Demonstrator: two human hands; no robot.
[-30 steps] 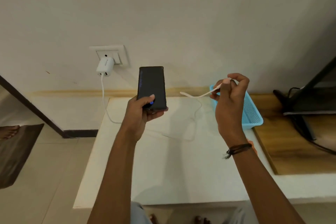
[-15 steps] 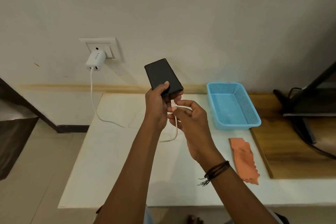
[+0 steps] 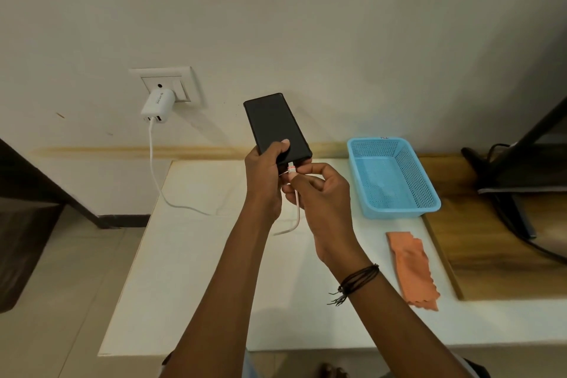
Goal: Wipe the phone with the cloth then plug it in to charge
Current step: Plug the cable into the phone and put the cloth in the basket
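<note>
Since a second earlier, my right hand (image 3: 319,193) had come across from beside the basket (image 3: 395,178) to the bottom edge of the phone (image 3: 276,126), bringing the cable (image 3: 153,163) end with it. That hand was pinching the plug (image 3: 291,169) between thumb and forefinger, the plug right at the phone's bottom edge; whether it was fully seated I could not tell. My left hand (image 3: 264,181) was wrapped around the lower part of the phone, thumb on the dark screen, holding it in the air above the table (image 3: 196,270) with its top tilted away toward the wall (image 3: 306,24).

From the plug the cable looped down onto the table, ran left and climbed to the white charger (image 3: 157,106) sitting in the wall socket (image 3: 181,80), up and to the left of the phone. To the right of the phone, the blue basket stood on the table. Nearer me than the basket, the orange cloth (image 3: 411,270) lay flat on the table, well apart from the phone and from both hands.
</note>
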